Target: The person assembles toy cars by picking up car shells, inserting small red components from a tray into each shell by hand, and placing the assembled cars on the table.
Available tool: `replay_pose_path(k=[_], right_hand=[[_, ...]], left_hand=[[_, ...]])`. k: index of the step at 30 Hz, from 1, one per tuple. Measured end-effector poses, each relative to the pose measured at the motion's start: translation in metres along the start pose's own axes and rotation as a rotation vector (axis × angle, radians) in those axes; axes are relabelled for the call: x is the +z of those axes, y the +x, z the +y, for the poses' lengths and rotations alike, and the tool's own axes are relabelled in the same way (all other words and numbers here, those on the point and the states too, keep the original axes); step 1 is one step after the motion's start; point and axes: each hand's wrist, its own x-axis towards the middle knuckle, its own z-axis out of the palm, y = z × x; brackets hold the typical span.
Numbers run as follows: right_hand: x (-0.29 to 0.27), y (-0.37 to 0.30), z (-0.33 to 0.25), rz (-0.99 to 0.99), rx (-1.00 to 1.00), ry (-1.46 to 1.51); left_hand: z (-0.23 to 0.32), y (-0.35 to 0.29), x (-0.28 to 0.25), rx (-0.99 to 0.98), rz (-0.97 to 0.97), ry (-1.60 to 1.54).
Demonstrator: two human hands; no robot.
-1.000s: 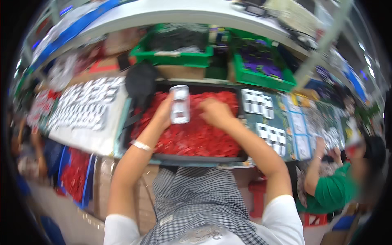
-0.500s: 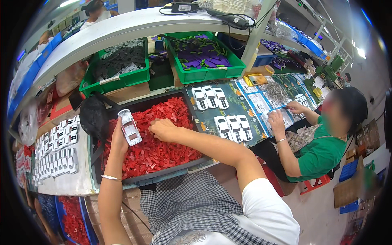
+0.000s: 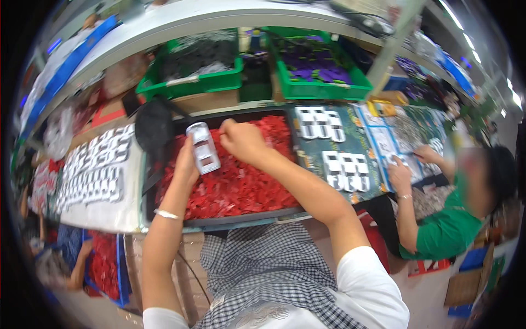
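Observation:
My left hand (image 3: 187, 164) is closed around a white toy car shell (image 3: 203, 149), held tilted above the left part of a black tray (image 3: 241, 220). Loose red plastic pieces (image 3: 241, 192) fill this tray. Just right of the car, over the far part of the red heap, is my right hand (image 3: 244, 141). Its fingers are curled together, and whatever they pinch is hidden or too small to make out. A gap separates this hand from the car shell.
White car shells stand in rows on the left board (image 3: 93, 181) and in two groups on the green mat (image 3: 312, 153). A black bag (image 3: 155, 129) hangs by the tray's left edge. Green bins (image 3: 329, 90) sit beneath a shelf (image 3: 219, 23). At right, a co-worker (image 3: 446, 230) handles small parts.
My view has shifted, so the bench sits further right in it. My right hand has lifted from the red pieces and moved toward the car shell's far end. My left hand still holds the car.

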Motion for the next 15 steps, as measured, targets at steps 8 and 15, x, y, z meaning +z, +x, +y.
replay_pose_path(k=[8, 15], right_hand=[[0.003, -0.021, 0.0, 0.069, -0.264, 0.239], [0.029, -0.029, 0.004, -0.021, -0.388, 0.02]], left_hand=[[-0.003, -0.008, 0.028, -0.002, -0.214, 0.032], [-0.004, -0.01, 0.026, -0.054, -0.208, 0.067]])
